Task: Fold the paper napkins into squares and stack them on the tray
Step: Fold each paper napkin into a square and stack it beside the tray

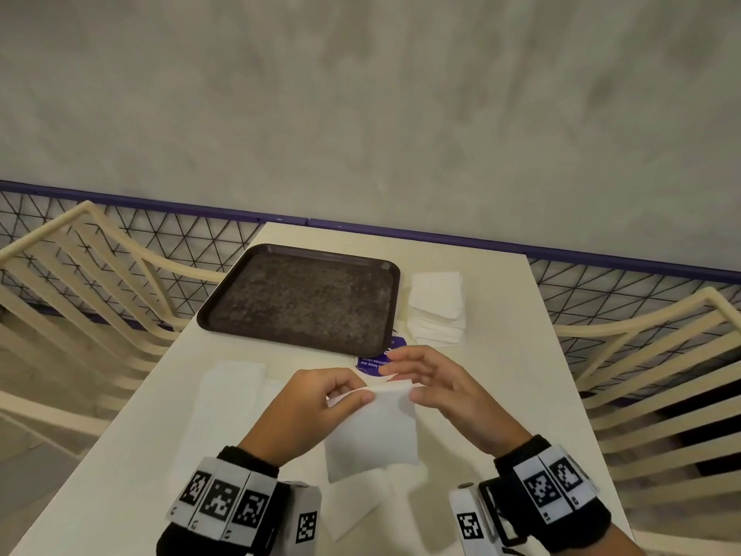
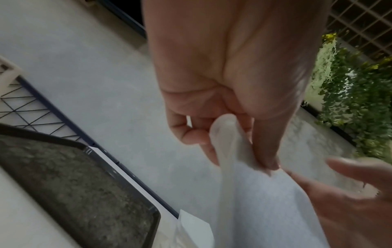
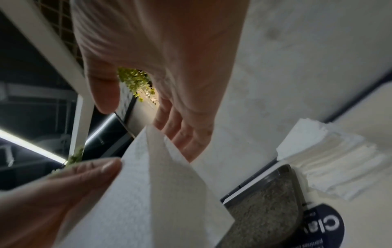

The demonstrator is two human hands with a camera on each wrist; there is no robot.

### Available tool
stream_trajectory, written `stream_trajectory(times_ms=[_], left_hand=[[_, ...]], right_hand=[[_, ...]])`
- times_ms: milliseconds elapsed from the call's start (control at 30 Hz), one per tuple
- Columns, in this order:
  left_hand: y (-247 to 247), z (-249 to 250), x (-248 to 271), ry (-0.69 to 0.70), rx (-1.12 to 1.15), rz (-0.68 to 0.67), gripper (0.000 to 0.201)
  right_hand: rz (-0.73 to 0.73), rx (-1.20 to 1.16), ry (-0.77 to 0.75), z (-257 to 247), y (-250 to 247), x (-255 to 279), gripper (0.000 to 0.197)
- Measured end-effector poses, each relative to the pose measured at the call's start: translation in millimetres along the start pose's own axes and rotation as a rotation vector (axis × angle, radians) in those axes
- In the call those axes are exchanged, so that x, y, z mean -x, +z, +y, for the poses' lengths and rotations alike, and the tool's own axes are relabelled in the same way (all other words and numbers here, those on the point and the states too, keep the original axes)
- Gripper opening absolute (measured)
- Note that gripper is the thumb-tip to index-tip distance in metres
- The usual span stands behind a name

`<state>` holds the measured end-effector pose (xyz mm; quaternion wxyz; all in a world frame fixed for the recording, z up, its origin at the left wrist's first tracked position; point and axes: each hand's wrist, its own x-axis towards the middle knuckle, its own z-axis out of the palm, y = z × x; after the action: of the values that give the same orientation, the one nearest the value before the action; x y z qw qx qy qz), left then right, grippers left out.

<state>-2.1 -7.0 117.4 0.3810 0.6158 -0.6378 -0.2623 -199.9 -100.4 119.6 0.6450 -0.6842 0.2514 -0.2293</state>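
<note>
A flat white napkin (image 1: 224, 399) lies unfolded near the left edge of the cream worktop (image 1: 509, 379), its colour almost merging with the surface. Beyond it, toward the far left corner, sits the dark speckled tray (image 1: 300, 298) with a raised rim; nothing is on it, and its left rim comes close to the worktop's left edge.

In the middle, above the near part of the worktop, the left hand (image 1: 308, 411) holds a white paper napkin (image 1: 371, 431) in a pinching grip, thumb and curled fingers closed on its upper left corner. The napkin hangs as a soft, nearly square sheet; the wrist views show two layers parted at the top. More white paper (image 1: 353, 511) lies under it at the near edge.

The right hand (image 1: 437, 391) is at the napkin's upper right corner, grip spread, fingers loosely extended and the thumb tip at the paper's edge.

A blue round sticker (image 1: 379, 361) shows at the tray's near right corner. Right of the tray stands a stack of folded napkins (image 1: 437, 311), with bare worktop between it and the right edge.
</note>
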Motion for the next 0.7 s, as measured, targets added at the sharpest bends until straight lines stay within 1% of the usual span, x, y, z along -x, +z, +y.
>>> stream_trajectory(times_ms=[67,133,200,267,400,433,500,533,600,667,700], left_hand=[[2,1,0,0.07,-0.008,0.026,0.031],[2,0,-1,0.123,-0.042,0.053,0.034],[0,-3,0,0.153,-0.081,0.071,0.039],[-3,-8,2,0.139,-0.114,0.09,0.043],[-15,-20,7,0.018,-0.192,0.111,0.046],[-18,-21,7,0.025,-0.262,0.124,0.045],[-20,-18,8,0.09,-0.391,0.156,0.042],[-18,-12,7,0.118,-0.398,0.153,0.042],[-10,0,5,0.166,-0.342,0.107,0.043],[0,8,2,0.162,-0.254,0.051,0.043],[3,8,1,0.14,-0.215,0.055,0.042]], right_hand=[[0.082,0.187,-0.009,1,5,-3,0.022],[0.145,0.278,-0.025,5,8,-6,0.007],[0.195,0.262,-0.04,8,7,-8,0.009],[0.232,0.243,-0.038,7,4,-8,0.013],[0.245,0.299,-0.061,5,2,-7,0.017],[0.25,0.318,-0.07,5,2,-7,0.019],[0.247,0.367,-0.095,3,5,-7,0.02],[0.233,0.398,-0.111,2,7,-7,0.02],[0.196,0.433,-0.135,2,13,-8,0.015],[0.166,0.434,-0.157,1,18,-9,0.006],[0.163,0.439,-0.169,1,19,-9,0.005]])
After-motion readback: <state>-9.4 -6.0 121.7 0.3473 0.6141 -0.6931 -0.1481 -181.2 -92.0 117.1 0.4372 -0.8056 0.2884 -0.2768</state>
